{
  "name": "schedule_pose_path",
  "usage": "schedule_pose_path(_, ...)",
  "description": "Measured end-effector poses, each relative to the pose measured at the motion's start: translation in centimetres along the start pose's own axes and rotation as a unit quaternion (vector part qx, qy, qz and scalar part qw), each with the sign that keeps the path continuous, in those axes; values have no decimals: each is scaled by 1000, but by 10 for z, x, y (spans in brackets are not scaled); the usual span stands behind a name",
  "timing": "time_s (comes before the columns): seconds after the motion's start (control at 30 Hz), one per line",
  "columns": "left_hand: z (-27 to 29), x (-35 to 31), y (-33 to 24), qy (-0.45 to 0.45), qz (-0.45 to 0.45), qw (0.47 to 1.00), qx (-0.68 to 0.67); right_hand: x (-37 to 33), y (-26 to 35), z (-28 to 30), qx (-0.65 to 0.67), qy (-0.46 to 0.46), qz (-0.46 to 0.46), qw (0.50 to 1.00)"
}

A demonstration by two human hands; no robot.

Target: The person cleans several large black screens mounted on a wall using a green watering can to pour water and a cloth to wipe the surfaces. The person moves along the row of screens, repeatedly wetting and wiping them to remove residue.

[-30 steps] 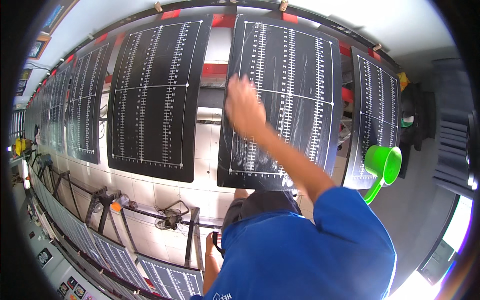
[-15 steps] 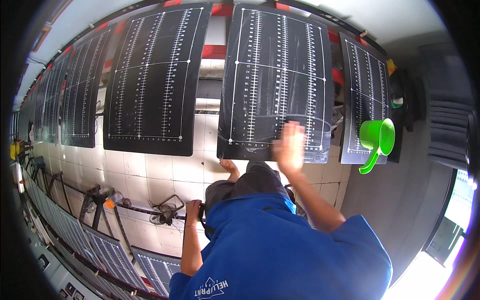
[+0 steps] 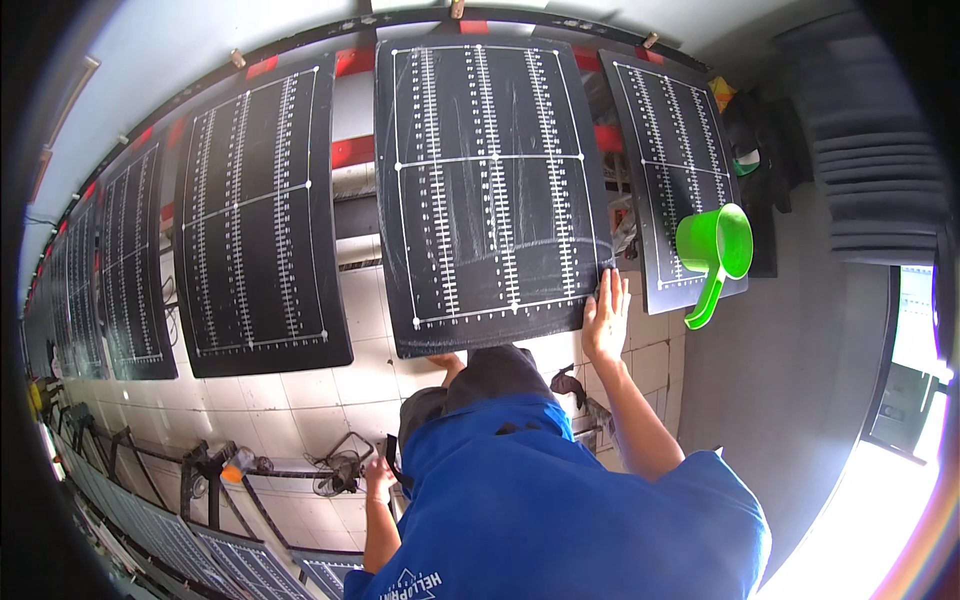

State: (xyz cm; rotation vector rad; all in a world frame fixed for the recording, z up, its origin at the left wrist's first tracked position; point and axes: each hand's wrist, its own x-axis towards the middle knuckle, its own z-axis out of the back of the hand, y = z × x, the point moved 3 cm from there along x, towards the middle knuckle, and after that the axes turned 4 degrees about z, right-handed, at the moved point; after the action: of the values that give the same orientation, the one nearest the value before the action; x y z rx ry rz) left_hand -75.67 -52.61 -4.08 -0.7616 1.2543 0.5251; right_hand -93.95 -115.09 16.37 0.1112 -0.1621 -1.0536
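Note:
A black board (image 3: 450, 220) with white ruled scales and a white outline stands in front of me, its surface streaked with pale smears. At the board's lower right edge is my right hand (image 3: 606, 318), open with fingers stretched out and pointing away from me. It appears to touch the edge. My left hand (image 3: 379, 480) hangs low at my left side, its fingers curled beside a narrow black item (image 3: 392, 453); what it holds cannot be made out. A green dipper (image 3: 712, 245) with a handle rests on the near part of the right-hand black board (image 3: 665, 200).
More ruled black boards (image 3: 250, 220) line up to the left along a rail with red parts. Behind my left hand are a fan (image 3: 340, 468) and a dark metal frame (image 3: 210, 462). A grey surface (image 3: 780, 370) lies at right, below a stack of dark sheets (image 3: 880, 200).
My right hand has moved from the board's lower surface to its right edge. My left hand stays low at my side. The view has shifted, so the boards sit further left.

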Motion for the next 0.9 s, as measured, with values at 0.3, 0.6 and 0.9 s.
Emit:
schedule_pose_path(0.3, -47, -16, -40, 79, 9, 990, -115, 254, 160, -53, 121, -160, 95, 975)
schedule_pose_path(0.6, -77, -44, -49, -86, 69, 981, -161, 152, 173, 0, 62, 210, 287, 933)
schedule_pose_path(0.9, -164, -80, 1, -23, 59, 995, -74, 496, 108, -64, -23, -118, -133, 984)
